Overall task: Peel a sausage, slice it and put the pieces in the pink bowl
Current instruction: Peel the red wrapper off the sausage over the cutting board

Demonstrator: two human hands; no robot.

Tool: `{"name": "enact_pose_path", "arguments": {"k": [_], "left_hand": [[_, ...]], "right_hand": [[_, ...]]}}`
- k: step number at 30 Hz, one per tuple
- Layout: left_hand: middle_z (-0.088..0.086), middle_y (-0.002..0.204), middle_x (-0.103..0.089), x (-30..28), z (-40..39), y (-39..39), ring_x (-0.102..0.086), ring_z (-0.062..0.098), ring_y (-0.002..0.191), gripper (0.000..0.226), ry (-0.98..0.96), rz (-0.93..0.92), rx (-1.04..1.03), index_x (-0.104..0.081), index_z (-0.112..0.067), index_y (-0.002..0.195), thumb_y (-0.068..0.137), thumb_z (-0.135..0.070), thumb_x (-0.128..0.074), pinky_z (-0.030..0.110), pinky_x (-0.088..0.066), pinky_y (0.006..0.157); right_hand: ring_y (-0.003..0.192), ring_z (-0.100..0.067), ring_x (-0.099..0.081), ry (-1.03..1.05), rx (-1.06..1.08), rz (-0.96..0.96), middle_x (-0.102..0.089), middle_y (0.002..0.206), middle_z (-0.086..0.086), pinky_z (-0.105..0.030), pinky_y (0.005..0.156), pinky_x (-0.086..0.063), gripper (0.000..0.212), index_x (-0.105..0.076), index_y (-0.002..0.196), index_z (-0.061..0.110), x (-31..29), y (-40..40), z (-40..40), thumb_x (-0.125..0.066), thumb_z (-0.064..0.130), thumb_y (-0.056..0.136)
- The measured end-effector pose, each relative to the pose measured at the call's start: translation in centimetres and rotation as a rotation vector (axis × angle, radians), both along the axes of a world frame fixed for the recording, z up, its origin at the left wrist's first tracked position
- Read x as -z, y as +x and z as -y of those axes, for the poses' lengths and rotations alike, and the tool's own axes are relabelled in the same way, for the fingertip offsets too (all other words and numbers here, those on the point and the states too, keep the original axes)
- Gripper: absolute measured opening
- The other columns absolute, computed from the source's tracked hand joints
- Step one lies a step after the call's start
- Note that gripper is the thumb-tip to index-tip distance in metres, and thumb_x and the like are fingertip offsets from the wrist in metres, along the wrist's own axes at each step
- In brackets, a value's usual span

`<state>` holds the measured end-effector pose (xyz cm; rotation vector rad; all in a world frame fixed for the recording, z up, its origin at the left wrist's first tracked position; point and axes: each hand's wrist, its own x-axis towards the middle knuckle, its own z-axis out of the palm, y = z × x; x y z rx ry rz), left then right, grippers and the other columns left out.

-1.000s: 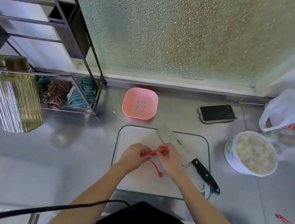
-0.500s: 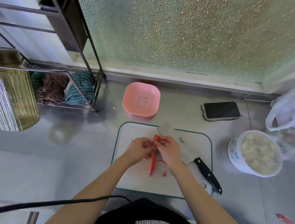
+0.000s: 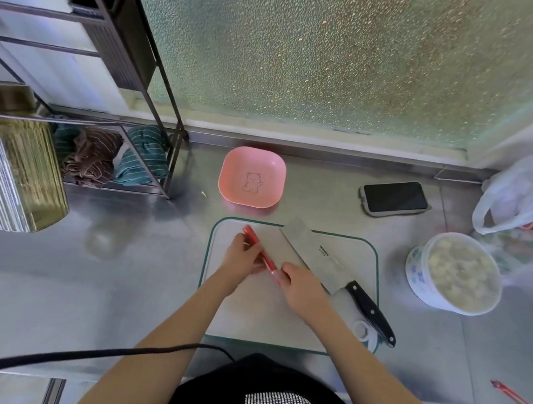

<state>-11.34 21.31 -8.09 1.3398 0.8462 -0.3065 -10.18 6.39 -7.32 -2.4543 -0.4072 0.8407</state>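
A red-wrapped sausage (image 3: 255, 242) lies slanted over the white cutting board (image 3: 345, 254), its far end pointing up-left. My left hand (image 3: 242, 259) grips its middle from the left. My right hand (image 3: 300, 283) pinches the near end of the red wrapper. A cleaver (image 3: 315, 254) with a black handle lies diagonally on the board, just right of my hands. Beyond the board's far edge sits the pink bowl (image 3: 252, 177), with nothing in it.
A phone (image 3: 394, 198) lies at the back right. At the right are a white tub of food (image 3: 453, 273) and a plastic bag (image 3: 531, 198). A wire rack with cloths (image 3: 111, 154) and a ribbed gold container (image 3: 14, 156) stand left. A red strip (image 3: 515, 398) lies near right.
The sausage has turned from upright on the board to slanted, its far end now up-left. My right hand has slid back to its near end. The loose red strip is no longer in sight.
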Motion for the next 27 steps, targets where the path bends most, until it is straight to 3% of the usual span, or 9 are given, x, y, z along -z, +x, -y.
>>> {"name": "enact_pose_path", "arguments": {"k": [4,8,14,16,18,21,25,27], "left_hand": [[0.018,0.096,-0.059,-0.3,-0.9,0.4,-0.069,0.030,0.082,0.004,-0.092,-0.003,-0.110,-0.042,-0.008,0.101,0.098,-0.009,-0.041,0.042,-0.058,0.069],[0.017,0.093,-0.054,-0.4,-0.6,0.3,-0.068,0.027,0.081,0.007,-0.156,-0.006,-0.248,-0.042,-0.005,0.102,0.099,-0.006,-0.035,0.040,-0.057,0.061],[0.015,0.094,-0.053,-0.6,0.2,0.2,-0.066,0.025,0.078,0.015,-0.226,-0.049,-0.361,-0.043,-0.002,0.110,0.100,-0.006,-0.033,0.044,-0.056,0.062],[0.013,0.092,-0.056,-1.0,-0.2,0.0,-0.067,0.024,0.079,0.013,-0.193,-0.008,-0.312,-0.044,-0.003,0.110,0.099,-0.007,-0.037,0.042,-0.056,0.063],[0.011,0.090,-0.060,-1.4,-0.9,-0.2,-0.068,0.025,0.078,0.009,-0.137,0.056,-0.186,-0.047,-0.005,0.106,0.098,-0.009,-0.043,0.038,-0.057,0.060],[0.011,0.092,-0.066,-2.6,-1.5,-0.5,-0.071,0.027,0.081,0.010,-0.113,0.098,-0.021,-0.053,-0.007,0.103,0.095,-0.012,-0.051,0.035,-0.058,0.061],[0.012,0.093,-0.068,-4.0,-0.7,-1.3,-0.071,0.028,0.082,0.008,-0.176,0.146,0.108,-0.057,-0.009,0.098,0.092,-0.014,-0.057,0.037,-0.058,0.064],[0.011,0.091,-0.068,-4.6,-0.4,-1.3,-0.071,0.026,0.079,0.008,-0.205,0.176,0.137,-0.058,-0.008,0.098,0.092,-0.013,-0.057,0.038,-0.058,0.064]], "right_hand": [[0.061,-0.024,-0.046,-0.038,-0.021,0.036,-0.039,0.055,0.002,-0.033,0.056,-0.029,0.025,-0.039,0.079,0.012,0.3,-0.6,0.5,-0.042,0.027,0.099],[0.059,-0.025,-0.046,-0.046,-0.017,0.105,-0.048,0.065,-0.007,-0.034,0.054,-0.030,0.023,-0.038,0.084,0.013,-0.2,-1.0,0.6,-0.038,0.028,0.100],[0.047,-0.018,-0.037,-0.119,-0.107,0.140,-0.037,0.056,0.004,-0.030,0.044,-0.022,0.025,-0.042,0.091,0.013,-0.4,-1.5,1.2,-0.031,0.032,0.102],[0.047,-0.017,-0.038,-0.083,-0.117,0.132,-0.035,0.055,0.005,-0.027,0.043,-0.023,0.022,-0.038,0.088,0.015,-0.5,-1.5,1.5,-0.031,0.031,0.102],[0.056,-0.022,-0.045,-0.046,-0.087,0.155,-0.038,0.058,0.005,-0.032,0.051,-0.033,0.019,-0.041,0.089,0.014,-0.9,-1.1,1.4,-0.034,0.027,0.101],[0.071,-0.023,-0.053,0.153,0.134,0.236,-0.057,0.076,-0.006,-0.035,0.064,-0.043,0.021,-0.053,0.090,0.010,-2.0,0.2,0.0,-0.039,0.024,0.099],[0.084,0.003,-0.056,0.492,0.439,0.124,-0.062,0.092,0.010,-0.010,0.073,-0.043,0.014,-0.062,0.104,0.014,-5.0,1.9,-3.1,-0.051,0.017,0.095],[0.086,0.008,-0.057,0.554,0.484,0.098,-0.064,0.092,0.011,-0.007,0.075,-0.043,0.013,-0.063,0.102,0.017,-5.5,2.4,-4.0,-0.056,0.017,0.092]]}}
